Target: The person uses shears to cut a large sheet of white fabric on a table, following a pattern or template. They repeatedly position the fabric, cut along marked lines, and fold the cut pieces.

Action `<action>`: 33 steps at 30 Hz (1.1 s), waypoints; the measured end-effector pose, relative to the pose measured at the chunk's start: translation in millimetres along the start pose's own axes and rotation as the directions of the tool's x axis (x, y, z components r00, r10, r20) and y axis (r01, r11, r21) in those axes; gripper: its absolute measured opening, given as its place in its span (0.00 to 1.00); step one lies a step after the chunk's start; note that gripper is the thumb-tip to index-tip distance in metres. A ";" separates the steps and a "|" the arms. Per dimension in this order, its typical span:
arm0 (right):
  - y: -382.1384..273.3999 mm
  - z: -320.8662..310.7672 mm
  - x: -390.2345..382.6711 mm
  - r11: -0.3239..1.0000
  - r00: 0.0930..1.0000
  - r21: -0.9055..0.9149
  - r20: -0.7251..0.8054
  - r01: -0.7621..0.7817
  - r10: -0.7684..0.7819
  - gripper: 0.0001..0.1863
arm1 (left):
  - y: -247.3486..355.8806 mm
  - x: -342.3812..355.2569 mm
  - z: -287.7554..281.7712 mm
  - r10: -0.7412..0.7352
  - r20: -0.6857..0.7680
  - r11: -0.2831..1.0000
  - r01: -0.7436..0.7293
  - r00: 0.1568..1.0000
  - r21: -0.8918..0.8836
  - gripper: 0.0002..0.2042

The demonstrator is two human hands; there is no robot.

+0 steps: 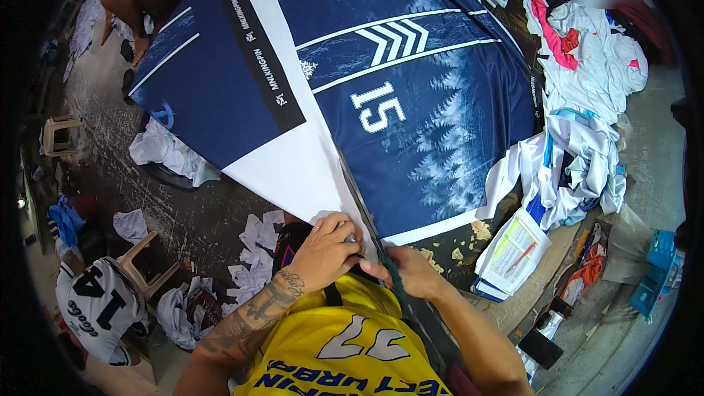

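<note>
From where I stood, the navy printed cloth (440,154) lay spread over what I took for a table (444,244), its white tip at the near edge, by the person's hands. The left hand (330,249) bent its fingers over that tip; its thumb was hidden, so I could not tell whether it pinched or merely pressed. The right hand (416,273) looked clamped around a dark strip (364,213) running up along the white margin. Done well, I judged, this wanted the margin flat against the strip, with light, even tension from both hands. Papers (513,253) lay by the table's near-right corner, and white scraps (587,55) heaped along its right edge. Leftward, a cream stool (61,124) and a co-worker in a white jersey (99,301) occupied the scuffed floor (103,128).
</note>
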State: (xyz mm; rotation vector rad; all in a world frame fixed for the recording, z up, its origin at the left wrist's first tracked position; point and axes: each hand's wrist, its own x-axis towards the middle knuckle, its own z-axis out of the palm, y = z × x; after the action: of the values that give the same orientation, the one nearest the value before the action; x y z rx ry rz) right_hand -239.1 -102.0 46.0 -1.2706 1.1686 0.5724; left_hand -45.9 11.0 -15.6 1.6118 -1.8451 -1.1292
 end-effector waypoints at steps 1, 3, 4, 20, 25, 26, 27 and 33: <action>-10.5 -0.3 6.1 0.993 1.000 0.116 -0.030 0.006 -0.003 0.39 | -2.8 1.3 -3.3 0.021 0.023 0.999 -0.020 1.000 -0.049 0.11; -28.7 -7.1 19.9 1.000 0.999 0.012 -0.033 0.010 -0.010 0.37 | -8.8 3.5 -10.1 0.043 0.044 0.992 -0.038 0.998 -0.117 0.13; -36.3 -11.2 26.1 0.999 1.000 0.036 0.022 0.010 -0.011 0.37 | -12.4 4.7 -13.2 0.057 0.062 0.992 -0.050 0.996 -0.112 0.14; -182.0 -58.5 111.8 0.999 0.999 -0.015 0.017 0.029 -0.029 0.36 | -64.1 50.4 -53.3 0.263 0.447 0.793 0.072 0.855 -0.605 0.15; -230.0 -69.9 138.0 0.999 0.999 0.000 0.015 -0.032 0.032 0.36 | -81.8 73.4 -62.6 0.240 0.623 0.774 0.241 0.744 -0.586 0.18; -239.3 -72.0 142.2 0.998 0.999 0.054 0.036 -0.012 0.010 0.35 | -86.3 79.0 -60.7 0.251 0.649 0.751 0.278 0.718 -0.599 0.19; -248.7 -74.3 146.9 0.998 1.000 0.067 0.023 -0.014 0.012 0.35 | -88.8 81.9 -58.6 0.294 0.661 0.698 0.317 0.690 -0.642 0.20; -307.4 -90.4 176.2 0.996 0.996 0.087 0.076 0.036 -0.042 0.35 | -106.3 109.2 -53.0 0.426 0.703 0.649 0.349 0.569 -0.676 0.25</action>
State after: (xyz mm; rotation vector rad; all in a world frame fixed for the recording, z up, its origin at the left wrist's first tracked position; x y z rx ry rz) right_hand 58.9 -313.5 29.8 -1.1857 1.0904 0.5330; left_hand 34.0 -107.5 -90.4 0.4609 -1.3668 -2.5256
